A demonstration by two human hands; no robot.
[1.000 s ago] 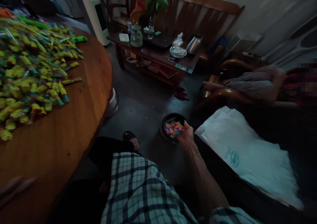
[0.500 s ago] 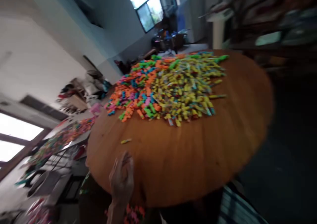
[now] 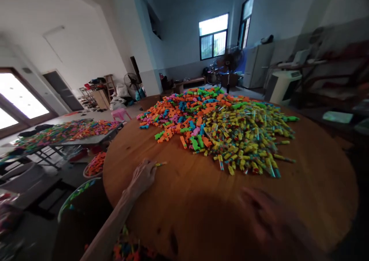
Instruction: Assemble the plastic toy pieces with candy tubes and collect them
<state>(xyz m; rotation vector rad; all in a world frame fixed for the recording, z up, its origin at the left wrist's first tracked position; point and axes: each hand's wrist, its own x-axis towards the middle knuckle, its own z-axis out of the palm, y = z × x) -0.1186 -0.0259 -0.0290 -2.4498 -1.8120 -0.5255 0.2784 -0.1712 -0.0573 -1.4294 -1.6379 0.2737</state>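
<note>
My left hand rests at the left of the round wooden table, its fingers touching or right beside a small yellow tube; whether they grip it is unclear. Smeared by motion, my right hand is over the front right of the table, and its fingers cannot be made out. Beyond the hands lies a heap of yellow tubes with clear and blue parts. It adjoins a heap of orange, green, blue and pink plastic pieces on the left.
A long table with more coloured pieces stands at the left. Near it are a basket of orange pieces and a pink stool. A large container stands against the round table's left edge. More pieces lie below the front edge.
The view has turned and levelled. My left hand has moved forward to the single yellow tube and turned palm down. My right hand has come into view at the lower right.
</note>
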